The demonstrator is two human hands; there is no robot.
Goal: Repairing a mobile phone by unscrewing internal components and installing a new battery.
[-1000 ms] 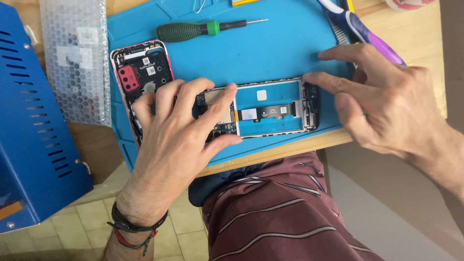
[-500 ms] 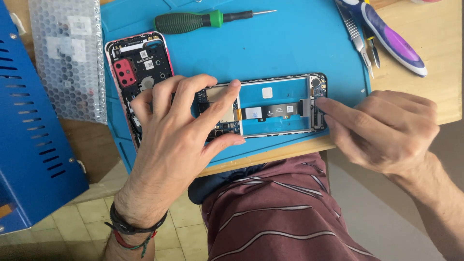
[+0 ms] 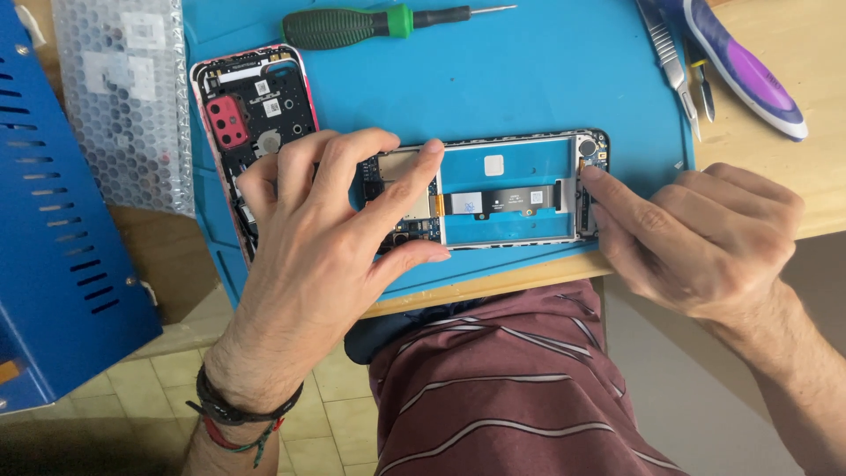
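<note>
Pinching opened phone frame (image 3: pixel 511 189) edges, left hand (image 3: pixel 326 229), right hand (image 3: pixel 696 234) fingertip seemingly at its end, mat (image 3: pixel 529 79) edge near.

phone frame (image 3: pixel 502 189): 1 | back cover (image 3: pixel 251 115): 1 | screwdriver (image 3: pixel 352 26): 1 | tweezers (image 3: pixel 670 53): 1

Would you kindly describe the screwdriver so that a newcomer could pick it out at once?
Start at the blue work mat on the wooden table. Along its far edge, beyond the opened phone, lies the screwdriver. It alone has a dark green ribbed handle, a bright green collar and a thin metal shaft.
</note>
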